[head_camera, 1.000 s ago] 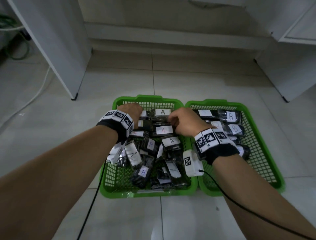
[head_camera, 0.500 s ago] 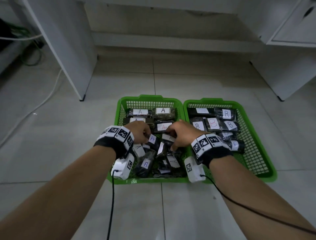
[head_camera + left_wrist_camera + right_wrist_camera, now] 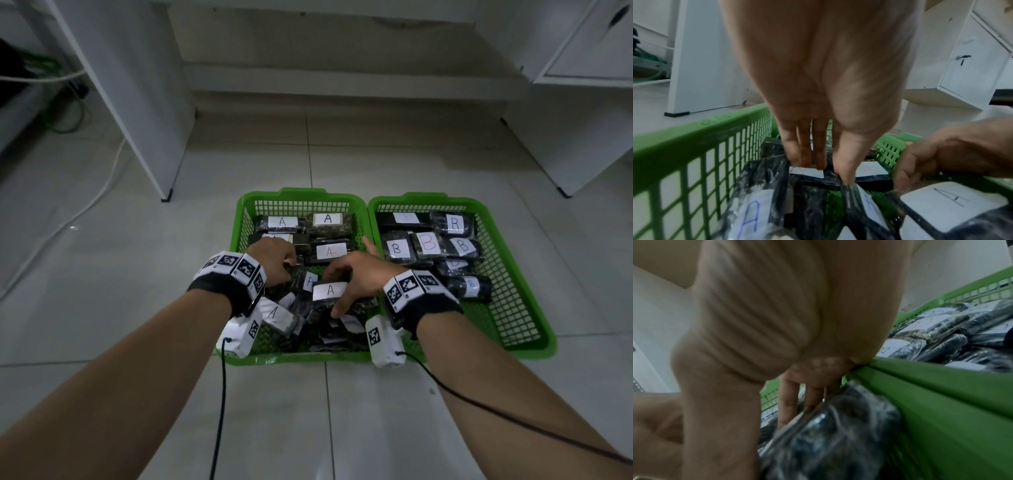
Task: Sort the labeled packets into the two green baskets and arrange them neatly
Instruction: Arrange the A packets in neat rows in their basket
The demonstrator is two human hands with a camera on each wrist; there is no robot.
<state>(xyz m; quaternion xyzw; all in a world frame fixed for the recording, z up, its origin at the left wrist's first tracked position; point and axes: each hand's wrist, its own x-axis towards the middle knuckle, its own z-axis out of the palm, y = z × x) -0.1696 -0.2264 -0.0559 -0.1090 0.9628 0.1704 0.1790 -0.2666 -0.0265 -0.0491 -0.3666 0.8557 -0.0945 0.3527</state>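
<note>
Two green baskets stand side by side on the tiled floor. The left basket (image 3: pixel 301 193) holds dark packets labelled A, with tidy rows at the back and a loose heap in front. The right basket (image 3: pixel 424 199) holds B packets (image 3: pixel 397 247). My right hand (image 3: pixel 334 293) grips an A packet (image 3: pixel 329 290) face up over the heap, thumb under it and fingers above. My left hand (image 3: pixel 291 270) pinches the upper edge of a tilted blue-A packet (image 3: pixel 308 281). The left wrist view shows that packet (image 3: pixel 865 204) under my thumb. The right wrist view shows the held packet (image 3: pixel 834 443) beside the basket rims (image 3: pixel 941 386).
A white furniture panel (image 3: pixel 137 102) stands at the back left, with a white cable (image 3: pixel 68 219) on the floor beside it. A white cabinet (image 3: pixel 565 137) stands at the back right. The front half of the right basket shows bare mesh (image 3: pixel 507 318).
Both hands drew back from the far rows to the middle of the left basket. The right hand took hold of an A packet, which now lies label up.
</note>
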